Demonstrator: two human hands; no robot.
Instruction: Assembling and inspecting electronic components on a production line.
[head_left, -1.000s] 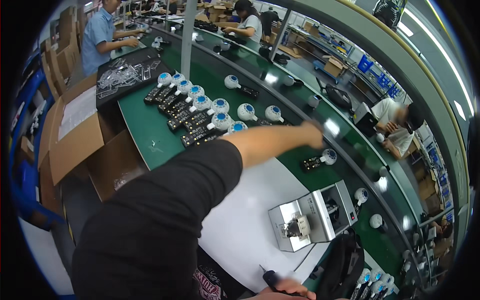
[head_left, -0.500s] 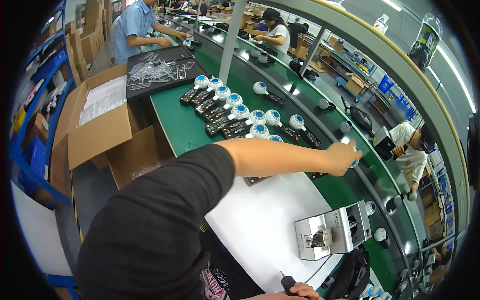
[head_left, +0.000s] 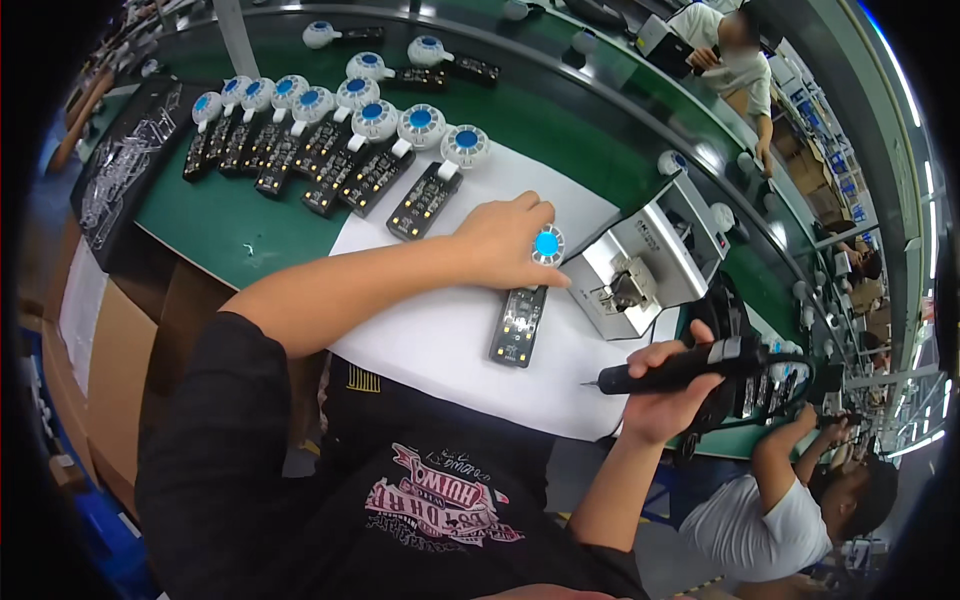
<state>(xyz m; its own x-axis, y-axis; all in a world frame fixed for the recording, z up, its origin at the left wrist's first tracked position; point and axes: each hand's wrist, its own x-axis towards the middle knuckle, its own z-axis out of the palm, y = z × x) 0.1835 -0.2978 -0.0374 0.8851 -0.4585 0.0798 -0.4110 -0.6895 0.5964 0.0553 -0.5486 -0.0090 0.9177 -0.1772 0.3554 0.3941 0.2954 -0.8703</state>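
My left hand is closed around the white round head, blue in the middle, of a small device. From that head a black circuit-board body points toward me over the white sheet. In my right hand lies a black electric screwdriver, held level with its thin bit pointing left, toward the lower end of the board. A grey metal screw feeder stands just right of my left hand.
Several like devices lie in a row on the green bench at the upper left, beside a black tray of clear plastic parts. A conveyor runs behind. Co-workers sit across the line and at the lower right.
My left hand has come back from the far side to the white sheet and now holds a device there. My right hand has lifted the screwdriver. The view has turned.
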